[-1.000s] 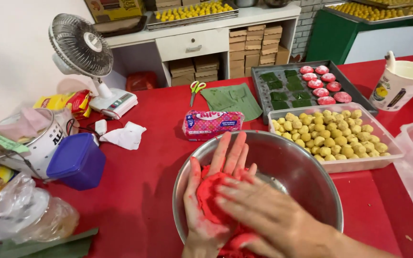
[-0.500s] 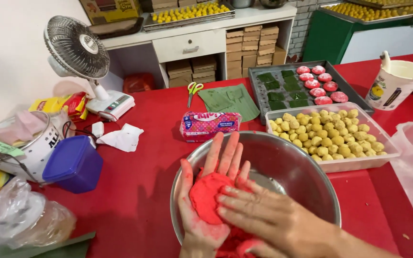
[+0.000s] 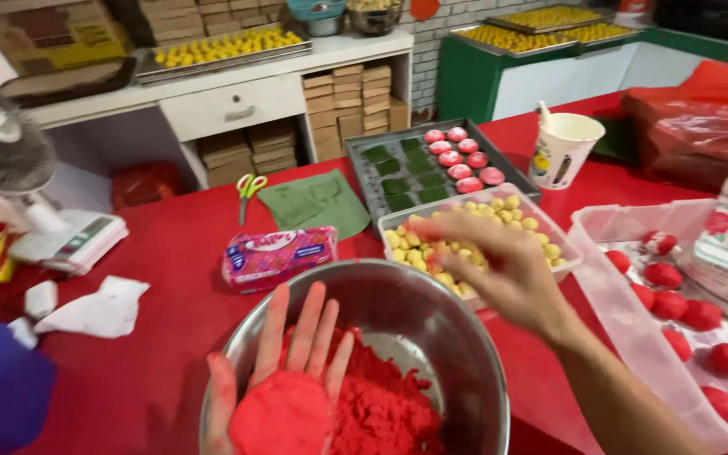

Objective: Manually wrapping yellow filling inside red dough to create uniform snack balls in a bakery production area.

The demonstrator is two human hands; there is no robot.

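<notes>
The left hand (image 3: 284, 383) lies spread, cradling a flattened red dough disc (image 3: 280, 415) over the steel bowl (image 3: 431, 329); the right hand (image 3: 486, 261), fingers loosely spread, hovers above the tray of yellow balls (image 3: 541, 236).

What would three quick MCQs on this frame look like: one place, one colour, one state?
1. Where is the right hand?
A. over the tray of yellow balls
B. inside the bowl
C. on the scissors

2. What colour is the dough disc on the left palm?
A. green
B. red
C. yellow

3. How is the left hand?
A. clenched in a fist
B. palm down on the table
C. open, palm up, fingers spread

Answers:
1. A, it reaches out above the yellow balls, clear of the bowl.
2. B, the disc matches the red dough in the bowl.
3. C, the flat disc lies on the open palm, no grip closed on it.
</notes>
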